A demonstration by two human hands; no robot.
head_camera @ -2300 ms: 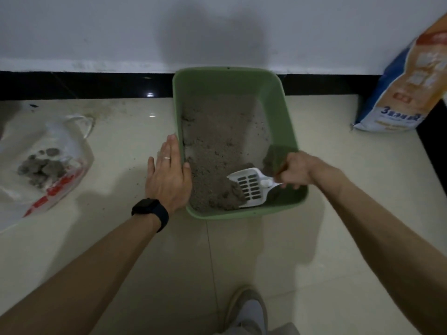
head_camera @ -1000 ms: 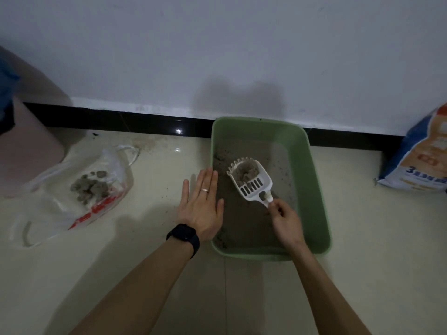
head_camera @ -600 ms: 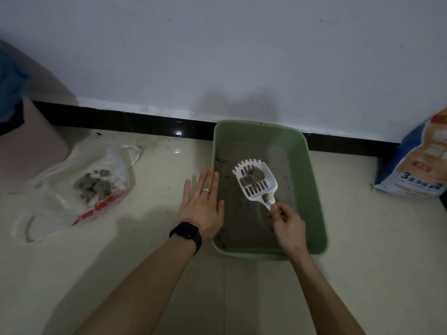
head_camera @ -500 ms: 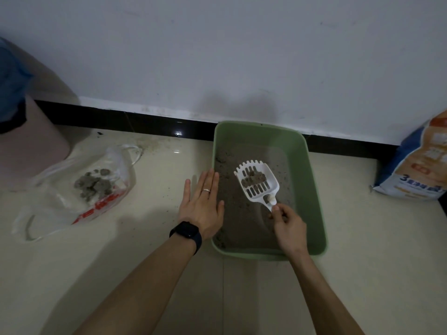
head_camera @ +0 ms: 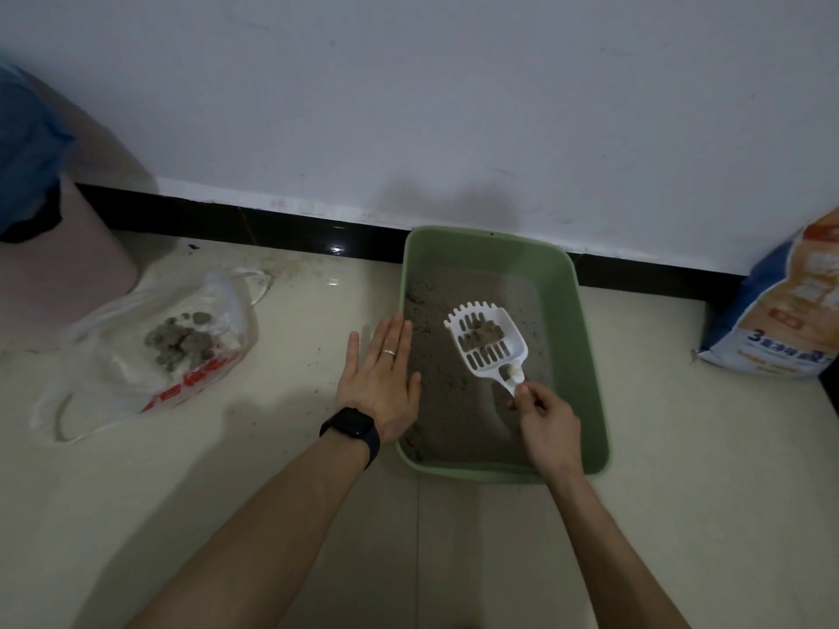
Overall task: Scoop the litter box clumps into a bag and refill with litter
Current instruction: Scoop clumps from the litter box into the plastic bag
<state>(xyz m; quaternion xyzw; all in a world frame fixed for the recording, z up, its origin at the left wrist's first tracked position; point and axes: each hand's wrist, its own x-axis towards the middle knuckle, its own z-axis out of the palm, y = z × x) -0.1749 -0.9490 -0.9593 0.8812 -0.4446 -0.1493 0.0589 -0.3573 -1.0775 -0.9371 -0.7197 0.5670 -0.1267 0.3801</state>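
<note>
We are gripping the handle of the white scoop (head_camera: 488,345) with our right hand (head_camera: 549,424), fingers curled round it, holding it over the grey litter (head_camera: 454,401) in the green litter box (head_camera: 590,356). A few clumps (head_camera: 488,331) are sitting in its slotted bowl. Our left hand (head_camera: 379,383) is lying flat, fingers straight, against the box's left rim. The plastic bag (head_camera: 113,370), holding other lumps, is lying well to the left; the litter sack (head_camera: 781,311) is leaning at far right.

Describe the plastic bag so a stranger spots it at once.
Start at the green litter box by the wall. Left of it, past the left hand, a plastic bag lies on the floor. Only it is whitish with red print, holding grey clumps.
</note>
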